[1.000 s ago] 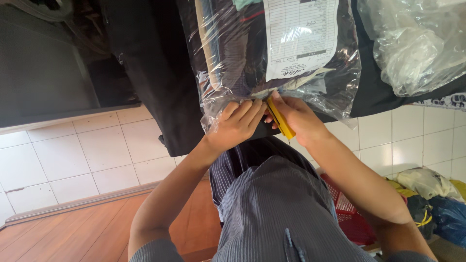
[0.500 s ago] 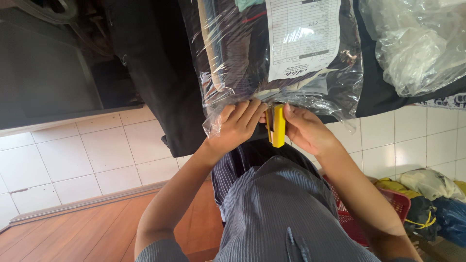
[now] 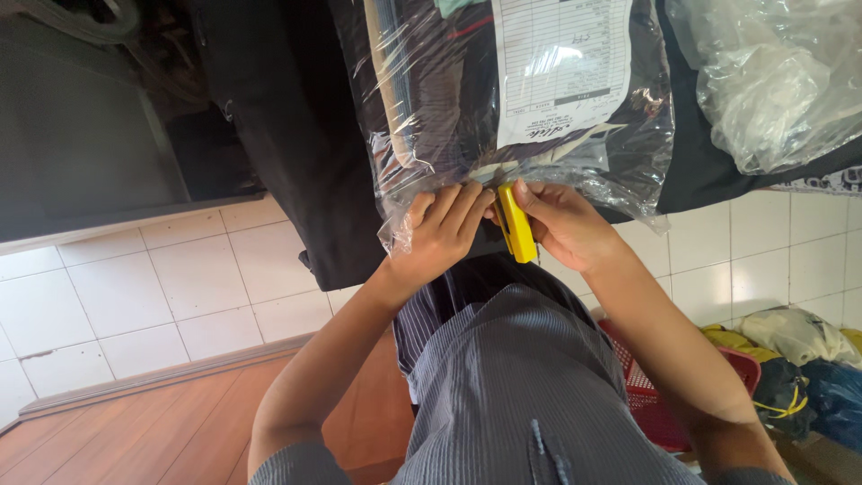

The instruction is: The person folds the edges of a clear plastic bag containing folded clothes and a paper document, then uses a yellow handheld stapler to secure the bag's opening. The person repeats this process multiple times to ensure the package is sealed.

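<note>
- White tiled floor (image 3: 135, 296) across left and middle background; reddish wooden boards (image 3: 108, 440) at near left corner.
- Dark cloth (image 3: 287, 162) draped over far surface, hanging toward tiles.
- Clear plastic bag (image 3: 431, 108) of folded dark garments resting on dark cloth at far centre, printed paper sheet (image 3: 561, 67) visible inside behind film.
- Second crumpled clear bag (image 3: 772, 81) at far right, just beside first bag.
- Left hand (image 3: 440, 229): forearm extended from near left up toward bag, wrist straight, fingers (image 3: 462, 202) curled downward and pinched shut on near edge of clear plastic bag, film gathered beneath knuckles.
- Right hand (image 3: 566, 224): forearm extended from near right, wrist bent slightly inward, fingers and thumb closed firmly round yellow tool (image 3: 516, 224).
- Yellow tool: narrow, elongated, held nearly upright between both hands, far end touching bag's near edge, near end pointing down toward lap. Kind of tool not determinable.
- Hands just beside each other, yellow tool between them, both at bag's near edge.
- Grey striped garment (image 3: 512, 386) on wearer's torso filling near centre.
- Red plastic basket (image 3: 646, 395) at near right, partly hidden by right forearm.
- Pile of bagged items (image 3: 799, 359), yellow, white and blue, at right beside basket.
</note>
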